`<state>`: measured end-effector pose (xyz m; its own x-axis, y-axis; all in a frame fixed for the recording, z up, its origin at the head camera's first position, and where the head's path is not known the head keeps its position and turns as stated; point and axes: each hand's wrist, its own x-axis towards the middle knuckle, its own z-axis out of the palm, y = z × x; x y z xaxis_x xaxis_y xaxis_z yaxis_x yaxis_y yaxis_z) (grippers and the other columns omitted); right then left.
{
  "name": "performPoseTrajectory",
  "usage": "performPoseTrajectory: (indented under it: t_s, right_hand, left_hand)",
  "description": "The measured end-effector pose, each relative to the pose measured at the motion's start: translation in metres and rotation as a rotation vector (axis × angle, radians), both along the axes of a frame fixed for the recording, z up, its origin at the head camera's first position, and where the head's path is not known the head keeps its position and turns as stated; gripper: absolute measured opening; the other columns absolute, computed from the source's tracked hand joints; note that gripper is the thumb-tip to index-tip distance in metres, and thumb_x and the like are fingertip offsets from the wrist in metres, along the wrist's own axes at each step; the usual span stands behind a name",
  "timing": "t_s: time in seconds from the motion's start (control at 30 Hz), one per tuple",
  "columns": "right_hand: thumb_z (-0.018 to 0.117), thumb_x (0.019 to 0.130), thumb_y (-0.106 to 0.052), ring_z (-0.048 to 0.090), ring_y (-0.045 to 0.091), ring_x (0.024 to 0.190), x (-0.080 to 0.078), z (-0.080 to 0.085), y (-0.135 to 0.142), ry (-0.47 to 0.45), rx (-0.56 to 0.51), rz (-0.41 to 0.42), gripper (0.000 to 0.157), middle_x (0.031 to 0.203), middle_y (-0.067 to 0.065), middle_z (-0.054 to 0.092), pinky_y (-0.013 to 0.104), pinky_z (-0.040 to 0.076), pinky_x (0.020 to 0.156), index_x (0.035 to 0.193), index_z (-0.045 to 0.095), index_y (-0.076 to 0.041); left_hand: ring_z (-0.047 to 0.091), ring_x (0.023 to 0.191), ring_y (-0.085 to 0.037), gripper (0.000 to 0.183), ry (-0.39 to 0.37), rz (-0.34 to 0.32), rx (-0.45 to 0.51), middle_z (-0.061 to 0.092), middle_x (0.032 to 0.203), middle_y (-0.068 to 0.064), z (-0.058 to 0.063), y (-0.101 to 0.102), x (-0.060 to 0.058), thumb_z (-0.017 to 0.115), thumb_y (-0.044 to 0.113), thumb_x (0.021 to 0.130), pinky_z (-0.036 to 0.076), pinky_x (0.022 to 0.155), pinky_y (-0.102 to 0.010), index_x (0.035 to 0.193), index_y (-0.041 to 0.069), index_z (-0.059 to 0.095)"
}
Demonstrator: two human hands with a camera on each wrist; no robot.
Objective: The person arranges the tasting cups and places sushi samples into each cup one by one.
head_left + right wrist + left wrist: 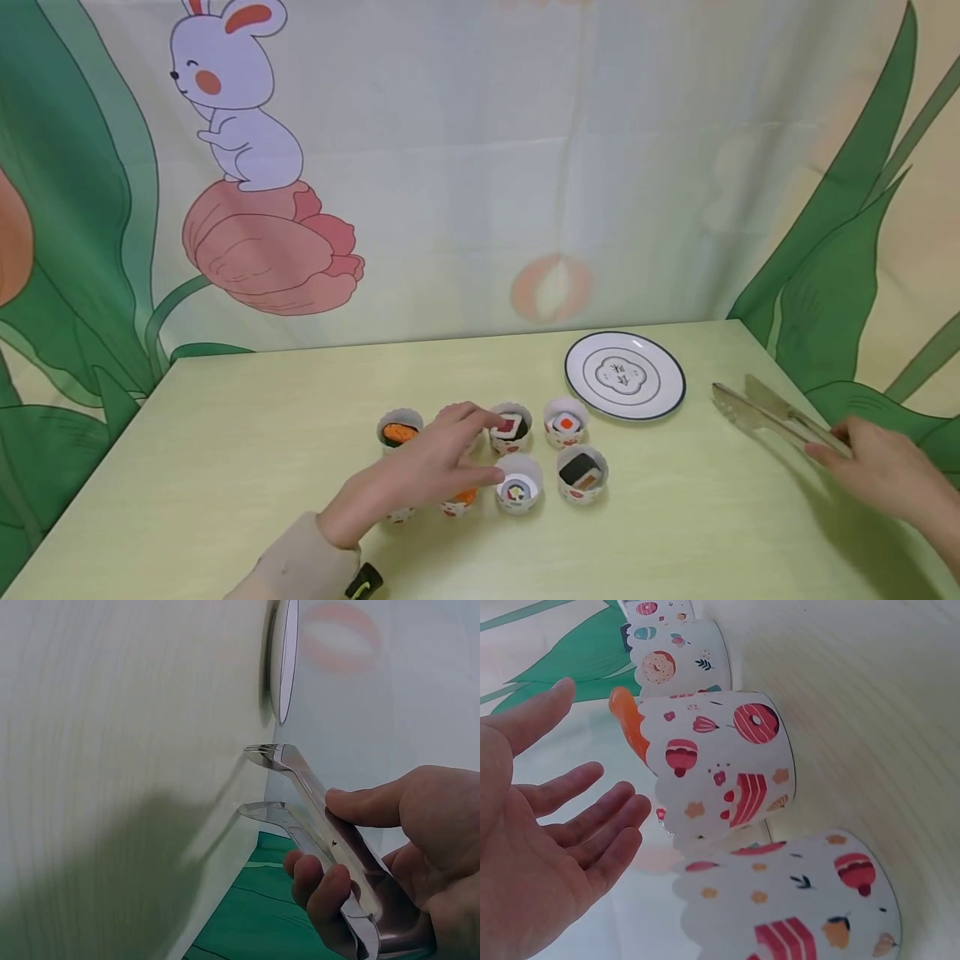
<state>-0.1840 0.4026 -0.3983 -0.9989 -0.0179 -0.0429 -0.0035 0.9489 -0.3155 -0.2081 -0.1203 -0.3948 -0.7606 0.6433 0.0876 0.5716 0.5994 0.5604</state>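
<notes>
My left hand (423,467) reaches over two rows of small paper cups, fingers spread and relaxed, holding nothing. Its fingertips overlap the cup with a dark-red-topped sushi piece (508,427), and its thumb overlaps a front cup with a small roll (517,492). In the left wrist view the open palm (562,840) faces patterned cups; orange food (628,724) pokes from one paper cup (727,765). On the right, my right hand (888,471) grips metal tongs (352,859) above the table, their tips apart with nothing between them. The left forearm partly hides some cups.
A white plate (666,383) with a dark rim lies at the back right. Other cups hold an orange-topped piece (400,432), a roll with an orange centre (566,423) and a black-wrapped piece (580,471). A printed curtain (450,167) hangs behind the table (285,433).
</notes>
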Motion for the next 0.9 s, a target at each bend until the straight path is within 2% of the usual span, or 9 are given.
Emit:
performPoseTrajectory:
  t_s: [0.27,0.37,0.53,0.6,0.7,0.8,0.9]
  right_hand:
    - [0.055,0.106,-0.034,0.055,0.021,0.057,0.001,-0.008,0.004,-0.054,-0.022,-0.017,0.059,0.074,0.01,0.058,0.04,0.046,0.055,0.112,0.048,0.024]
    - [0.056,0.106,-0.033,0.055,0.022,0.057,0.001,-0.012,0.006,-0.07,-0.02,-0.021,0.057,0.072,0.009,0.056,0.04,0.045,0.055,0.11,0.049,0.023]
    - [0.061,0.102,-0.038,0.061,0.031,0.07,-0.002,-0.017,0.011,-0.107,0.03,-0.006,0.067,0.089,0.029,0.061,0.046,0.051,0.062,0.112,0.049,0.027]
    - [0.064,0.101,-0.041,0.062,0.033,0.073,-0.003,-0.019,0.012,-0.119,0.038,-0.004,0.07,0.093,0.033,0.062,0.048,0.052,0.064,0.112,0.049,0.027]
    - [0.067,0.099,-0.041,0.061,0.03,0.072,-0.003,-0.02,0.012,-0.132,0.04,-0.01,0.066,0.088,0.026,0.063,0.047,0.051,0.063,0.107,0.054,0.023]
    - [0.069,0.097,-0.041,0.056,0.025,0.067,-0.002,-0.021,0.011,-0.16,0.034,-0.023,0.052,0.075,0.012,0.057,0.043,0.048,0.06,0.092,0.059,0.01]
    - [0.068,0.098,-0.041,0.052,0.023,0.064,-0.002,-0.023,0.012,-0.191,0.024,-0.034,0.043,0.069,0.004,0.049,0.04,0.045,0.059,0.084,0.058,-0.002]
  left_hand:
    - [0.055,0.121,-0.026,0.055,-0.033,0.005,0.031,0.051,0.137,-0.007,0.002,-0.008,0.004,0.074,0.035,0.097,0.045,0.105,-0.046,0.141,0.008,0.055]
    - [0.055,0.124,-0.027,0.055,-0.03,-0.001,0.037,0.051,0.139,-0.006,0.002,-0.01,0.004,0.073,0.034,0.098,0.045,0.105,-0.047,0.142,0.008,0.054]
    - [0.054,0.127,-0.027,0.055,-0.006,-0.011,0.045,0.049,0.144,-0.006,0.001,-0.016,0.005,0.072,0.034,0.099,0.044,0.106,-0.047,0.142,0.006,0.053]
    - [0.053,0.129,-0.026,0.056,-0.001,-0.007,0.05,0.048,0.146,-0.007,0.001,-0.019,0.006,0.071,0.035,0.099,0.043,0.107,-0.047,0.143,0.006,0.053]
    - [0.052,0.131,-0.024,0.057,0.005,0.006,0.054,0.047,0.148,-0.008,0.0,-0.023,0.007,0.071,0.035,0.099,0.042,0.108,-0.047,0.144,0.006,0.052]
    - [0.05,0.133,-0.023,0.056,0.003,0.023,0.057,0.046,0.151,-0.009,0.001,-0.026,0.01,0.072,0.033,0.098,0.041,0.11,-0.047,0.145,0.009,0.052]
    - [0.045,0.139,-0.026,0.053,0.007,0.023,0.066,0.044,0.153,-0.009,0.001,-0.027,0.011,0.072,0.032,0.098,0.038,0.112,-0.048,0.143,0.011,0.054]
